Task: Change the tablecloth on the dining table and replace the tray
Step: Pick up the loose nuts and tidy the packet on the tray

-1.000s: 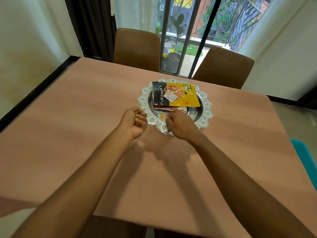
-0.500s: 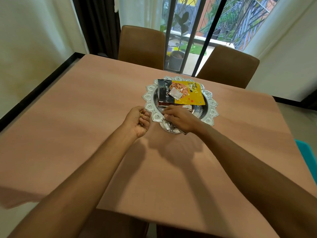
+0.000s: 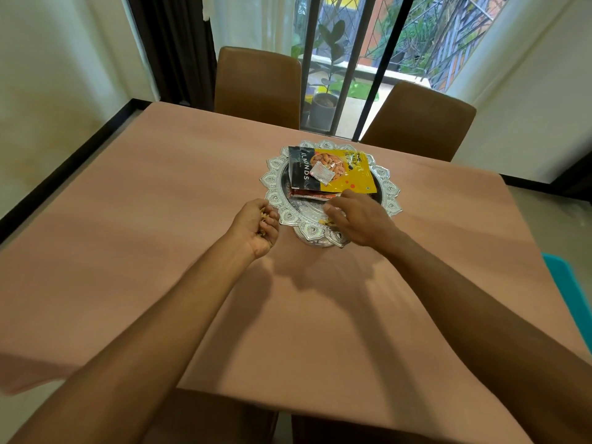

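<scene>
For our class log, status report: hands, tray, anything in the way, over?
Left hand grips small tan pieces. Right hand over round silver scalloped tray. Black-and-yellow almond packet lies on it.

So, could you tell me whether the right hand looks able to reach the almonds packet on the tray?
Probably yes: the right hand is over the silver tray, right by the almonds packet's near edge, with nothing between them.
</scene>
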`<state>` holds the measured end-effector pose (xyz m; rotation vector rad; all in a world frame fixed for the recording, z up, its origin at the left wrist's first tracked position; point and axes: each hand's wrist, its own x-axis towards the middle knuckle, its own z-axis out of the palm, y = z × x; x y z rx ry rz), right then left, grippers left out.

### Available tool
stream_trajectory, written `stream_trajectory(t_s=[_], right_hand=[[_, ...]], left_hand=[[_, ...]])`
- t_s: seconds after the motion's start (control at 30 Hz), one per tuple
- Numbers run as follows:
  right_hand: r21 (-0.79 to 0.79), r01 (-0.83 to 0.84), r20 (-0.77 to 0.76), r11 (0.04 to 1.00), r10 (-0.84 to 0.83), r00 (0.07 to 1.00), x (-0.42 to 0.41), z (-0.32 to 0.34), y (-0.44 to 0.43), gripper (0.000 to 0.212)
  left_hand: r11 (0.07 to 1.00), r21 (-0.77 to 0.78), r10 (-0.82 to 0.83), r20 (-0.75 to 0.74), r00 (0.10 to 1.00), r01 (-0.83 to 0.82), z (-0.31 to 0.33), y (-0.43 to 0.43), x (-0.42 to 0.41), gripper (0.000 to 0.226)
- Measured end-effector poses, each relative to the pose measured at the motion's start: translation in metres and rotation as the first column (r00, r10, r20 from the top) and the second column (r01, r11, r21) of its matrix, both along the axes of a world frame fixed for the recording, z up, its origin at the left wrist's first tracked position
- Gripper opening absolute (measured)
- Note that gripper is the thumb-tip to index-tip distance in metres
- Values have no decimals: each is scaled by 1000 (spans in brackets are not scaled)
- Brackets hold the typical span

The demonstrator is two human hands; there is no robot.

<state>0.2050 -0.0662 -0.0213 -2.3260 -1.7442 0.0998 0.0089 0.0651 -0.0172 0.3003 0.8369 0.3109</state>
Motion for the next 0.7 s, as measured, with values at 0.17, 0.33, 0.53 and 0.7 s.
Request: stream_trajectory(t_s=[0.17, 0.33, 0.53, 0.7], right_hand=[[35, -38, 80, 999, 35, 996, -29, -13, 4, 54], [123, -94, 9, 988, 94, 996, -34, -21, 0, 43], [134, 64, -176, 989, -39, 984, -26, -17, 13, 40], [37, 110, -213, 993, -100, 972, -22, -14, 23, 47]], left_hand=[[1000, 12, 3, -20, 1000, -3, 0, -3, 0, 38], [1000, 10, 1, -28, 1000, -1, 1, -3, -2, 37], [1000, 19, -2, -40, 999, 3, 2, -5, 1, 35], [1000, 21, -7, -34, 999, 7, 3, -5, 4, 35]])
